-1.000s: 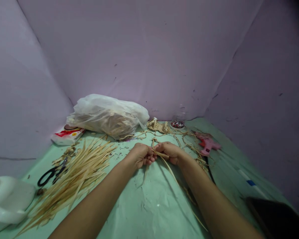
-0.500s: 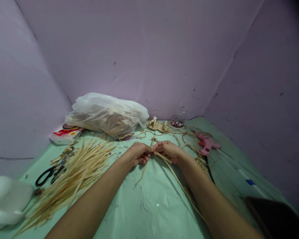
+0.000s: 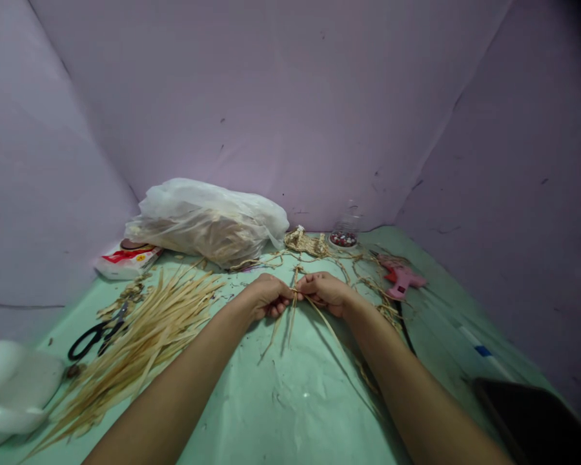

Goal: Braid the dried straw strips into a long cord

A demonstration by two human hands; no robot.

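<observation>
My left hand (image 3: 267, 297) and my right hand (image 3: 325, 290) meet at the middle of the green paper-covered table (image 3: 290, 400). Both are closed in a pinch on thin pale straw strips (image 3: 290, 316) that hang from my fingers down onto the table. One long strip (image 3: 336, 339) trails from my right hand back toward me. A braided straw cord (image 3: 297, 274) runs away from my fingers toward the back.
A loose pile of straw strips (image 3: 145, 336) lies at left with black scissors (image 3: 97, 332) beside it. Behind are a plastic bag of straw (image 3: 208, 223), a red-and-white packet (image 3: 126, 258), a woven piece (image 3: 307, 242), a bead dish (image 3: 343, 240) and a pink glue gun (image 3: 401, 278). A white object (image 3: 10, 394) sits at far left.
My hands have shifted slightly away from me. A strip that lay sideways across my right hand now hangs down between the two hands beside another strand.
</observation>
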